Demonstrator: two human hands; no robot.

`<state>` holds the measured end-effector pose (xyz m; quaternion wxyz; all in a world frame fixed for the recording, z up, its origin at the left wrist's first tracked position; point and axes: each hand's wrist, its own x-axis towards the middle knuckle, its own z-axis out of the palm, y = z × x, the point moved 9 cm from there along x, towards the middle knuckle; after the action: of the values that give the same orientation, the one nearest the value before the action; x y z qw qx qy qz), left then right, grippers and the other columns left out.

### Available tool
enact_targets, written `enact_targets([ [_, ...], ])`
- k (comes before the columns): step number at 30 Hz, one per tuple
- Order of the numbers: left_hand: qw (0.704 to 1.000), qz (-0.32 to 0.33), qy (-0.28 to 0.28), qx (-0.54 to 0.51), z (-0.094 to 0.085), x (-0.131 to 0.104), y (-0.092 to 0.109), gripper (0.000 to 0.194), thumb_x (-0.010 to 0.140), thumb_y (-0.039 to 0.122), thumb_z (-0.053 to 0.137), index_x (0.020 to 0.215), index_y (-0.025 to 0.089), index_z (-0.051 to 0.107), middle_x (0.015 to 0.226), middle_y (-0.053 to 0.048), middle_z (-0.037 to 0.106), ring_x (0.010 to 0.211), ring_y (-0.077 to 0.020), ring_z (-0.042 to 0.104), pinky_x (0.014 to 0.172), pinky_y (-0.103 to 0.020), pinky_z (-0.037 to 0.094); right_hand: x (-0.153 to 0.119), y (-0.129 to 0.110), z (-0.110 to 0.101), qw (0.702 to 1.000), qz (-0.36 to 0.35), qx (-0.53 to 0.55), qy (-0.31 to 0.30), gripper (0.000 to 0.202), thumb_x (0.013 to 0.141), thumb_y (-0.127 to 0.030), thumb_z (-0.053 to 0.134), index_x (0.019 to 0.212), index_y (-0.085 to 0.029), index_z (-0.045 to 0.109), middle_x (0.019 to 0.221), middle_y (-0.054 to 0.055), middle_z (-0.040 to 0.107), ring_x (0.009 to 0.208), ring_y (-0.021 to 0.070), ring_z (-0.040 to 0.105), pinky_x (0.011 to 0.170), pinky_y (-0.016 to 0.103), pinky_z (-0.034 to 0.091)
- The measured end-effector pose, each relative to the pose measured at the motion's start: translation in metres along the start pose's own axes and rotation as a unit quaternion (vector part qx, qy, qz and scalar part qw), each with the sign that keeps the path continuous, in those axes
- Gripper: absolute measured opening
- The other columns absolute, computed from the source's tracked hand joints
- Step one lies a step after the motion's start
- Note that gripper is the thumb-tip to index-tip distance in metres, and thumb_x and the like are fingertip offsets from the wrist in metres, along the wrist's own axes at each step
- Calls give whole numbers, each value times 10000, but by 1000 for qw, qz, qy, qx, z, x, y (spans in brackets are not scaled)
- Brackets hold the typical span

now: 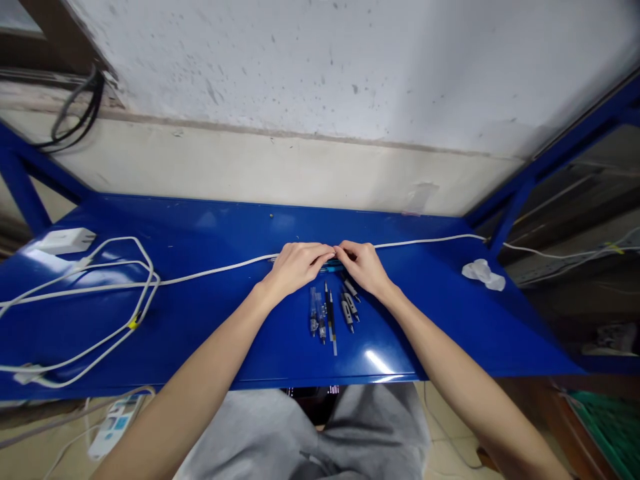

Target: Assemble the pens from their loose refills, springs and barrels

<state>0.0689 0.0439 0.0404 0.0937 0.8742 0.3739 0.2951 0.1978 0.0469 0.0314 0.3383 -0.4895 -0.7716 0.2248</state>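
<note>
My left hand (299,263) and my right hand (364,265) meet over the blue table, thumbs and fingers pinched together at the fingertips. Whatever lies between them is too small or hidden to make out. Just beneath the fingers, thin blue pen parts (331,267) show partly. Nearer to me lie clear pen barrels (313,310) and, beside them, slim dark ink refills (330,310) with pale ends. Under and below my right hand are several grey pen tops (347,311) with clips.
A white cable (215,269) runs across the table behind my hands and loops at the left. A white power adapter (67,240) sits back left, a crumpled white tissue (483,274) at right. Behind stands a wall (300,167); blue frame posts (515,207) flank the table.
</note>
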Motion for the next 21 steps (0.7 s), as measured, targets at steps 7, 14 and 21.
enact_targets([
  [7, 1000, 2, -18, 13, 2, 0, -1, 265, 1050, 321, 516, 1092, 273, 773, 1029, 5, 795, 914, -176, 751, 691, -244, 480, -3, 0, -31, 991, 15, -9, 134, 399, 1011, -391, 507, 714, -159, 639, 562, -51, 446, 526, 94, 348, 559, 257, 263],
  [14, 999, 6, -17, 30, -1, 0, -2, 268, 1054, 310, 503, 1101, 274, 765, 1025, 15, 792, 908, -180, 750, 683, -253, 475, -2, 11, -36, 987, 40, -3, 158, 407, 991, -401, 509, 704, -153, 659, 556, -44, 463, 532, 102, 362, 559, 261, 272],
  [21, 999, 23, -24, 36, -2, 0, 1, 265, 1049, 287, 501, 1079, 268, 763, 896, 8, 773, 815, -163, 733, 628, -242, 441, -5, 10, -38, 984, 85, -44, 152, 395, 983, -383, 514, 681, -166, 646, 569, -33, 510, 540, 109, 400, 575, 263, 287],
])
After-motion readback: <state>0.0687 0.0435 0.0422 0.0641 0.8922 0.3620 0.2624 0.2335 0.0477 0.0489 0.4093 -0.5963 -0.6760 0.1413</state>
